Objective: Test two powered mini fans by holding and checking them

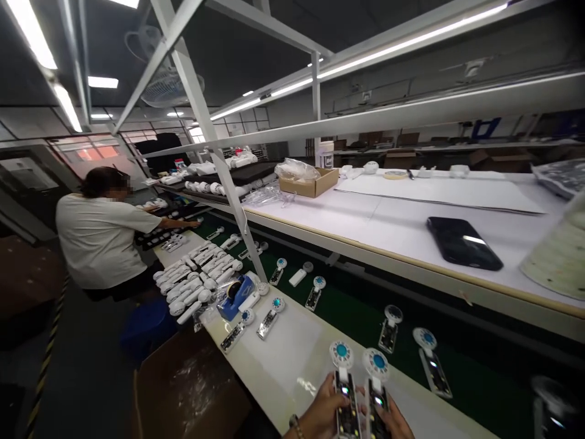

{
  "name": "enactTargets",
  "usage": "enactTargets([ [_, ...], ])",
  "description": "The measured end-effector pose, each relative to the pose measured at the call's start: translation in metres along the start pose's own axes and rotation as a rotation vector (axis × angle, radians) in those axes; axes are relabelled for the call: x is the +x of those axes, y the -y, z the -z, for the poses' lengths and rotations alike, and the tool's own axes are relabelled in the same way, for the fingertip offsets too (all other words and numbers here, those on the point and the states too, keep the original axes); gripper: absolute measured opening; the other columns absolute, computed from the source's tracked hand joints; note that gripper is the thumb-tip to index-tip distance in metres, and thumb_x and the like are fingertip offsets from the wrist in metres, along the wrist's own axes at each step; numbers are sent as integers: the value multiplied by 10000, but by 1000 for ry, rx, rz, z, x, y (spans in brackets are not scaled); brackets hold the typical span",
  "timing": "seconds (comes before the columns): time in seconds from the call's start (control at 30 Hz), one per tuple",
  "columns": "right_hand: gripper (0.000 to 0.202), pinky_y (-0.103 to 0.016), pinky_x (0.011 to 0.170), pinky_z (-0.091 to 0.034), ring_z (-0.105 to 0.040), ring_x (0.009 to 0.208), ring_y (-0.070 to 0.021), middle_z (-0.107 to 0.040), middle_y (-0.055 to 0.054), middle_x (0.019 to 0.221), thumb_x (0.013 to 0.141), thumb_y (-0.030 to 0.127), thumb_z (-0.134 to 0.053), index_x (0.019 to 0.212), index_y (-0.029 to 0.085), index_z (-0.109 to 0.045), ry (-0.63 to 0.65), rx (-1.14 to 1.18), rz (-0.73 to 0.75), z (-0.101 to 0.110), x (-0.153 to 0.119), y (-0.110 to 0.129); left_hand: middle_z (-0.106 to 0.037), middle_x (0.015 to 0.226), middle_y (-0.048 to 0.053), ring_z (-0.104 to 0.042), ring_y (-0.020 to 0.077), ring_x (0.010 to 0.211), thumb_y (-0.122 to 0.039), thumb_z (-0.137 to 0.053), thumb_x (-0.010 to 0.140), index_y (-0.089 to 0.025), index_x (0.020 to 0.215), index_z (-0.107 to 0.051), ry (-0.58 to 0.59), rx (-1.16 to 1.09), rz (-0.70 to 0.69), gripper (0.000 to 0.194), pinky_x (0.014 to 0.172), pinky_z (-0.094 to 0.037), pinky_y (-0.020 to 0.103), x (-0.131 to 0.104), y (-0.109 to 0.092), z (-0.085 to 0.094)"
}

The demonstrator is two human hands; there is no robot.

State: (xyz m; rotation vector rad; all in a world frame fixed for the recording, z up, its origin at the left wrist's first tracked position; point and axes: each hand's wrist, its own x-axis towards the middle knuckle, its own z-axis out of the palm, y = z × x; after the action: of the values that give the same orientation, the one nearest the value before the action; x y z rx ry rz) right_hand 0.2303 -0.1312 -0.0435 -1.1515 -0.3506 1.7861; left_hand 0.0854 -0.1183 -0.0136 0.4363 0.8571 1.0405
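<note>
Low in the view, my left hand (323, 407) is closed round a white device (342, 355) with a round blue-centred head and an open body showing a circuit board and a small light. Beside it, my right hand (397, 421) grips a similar device (376, 364), also lit. Both are held upright side by side above the white worktable (292, 360). Two more open devices lie on the table to the left, one of them (270, 318) near the blue tape dispenser (236, 297). My fingers partly hide the lower bodies of the held devices.
Several devices lie on the green conveyor (351, 299) beyond the table. White closed devices (196, 277) are piled at the left. A shelf (388, 210) above holds a black phone (464, 242) and a cardboard tray (311, 185). A person (103, 238) works at the far left.
</note>
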Motion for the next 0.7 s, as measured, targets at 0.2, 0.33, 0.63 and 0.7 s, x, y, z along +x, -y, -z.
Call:
enactTargets([
  [0.2,725,-382,782,-491,-650,888,-265,-722,-44,954,594,381,-726,1233,242,-412,52,39,114,-17,-16,16,-653,838,25,-641,162,659,-43,-527,594,-189,956,-445,9,72,42,399,532,-467,248,-9,-14,-11],
  [0.33,719,-397,795,-483,-656,839,-248,-711,-34,971,624,354,-708,1254,256,-377,87,50,112,-23,-24,22,-637,909,35,-641,177,735,-65,-532,644,-204,993,-431,23,82,73,389,566,-486,268,-12,-18,-11],
  [0.63,645,-388,781,-484,-634,905,-261,-684,-48,1033,618,294,-702,1197,267,-419,179,61,155,-18,-27,18,-642,906,44,-631,177,775,-12,-532,625,-187,1045,-430,76,86,67,466,666,-500,308,-16,-20,-8],
  [0.7,669,-396,790,-480,-626,929,-268,-675,-56,1054,607,298,-708,1204,266,-409,188,54,186,-17,-27,15,-648,889,39,-632,184,788,11,-541,594,-183,1038,-436,103,83,50,496,688,-498,311,-16,-18,-5],
])
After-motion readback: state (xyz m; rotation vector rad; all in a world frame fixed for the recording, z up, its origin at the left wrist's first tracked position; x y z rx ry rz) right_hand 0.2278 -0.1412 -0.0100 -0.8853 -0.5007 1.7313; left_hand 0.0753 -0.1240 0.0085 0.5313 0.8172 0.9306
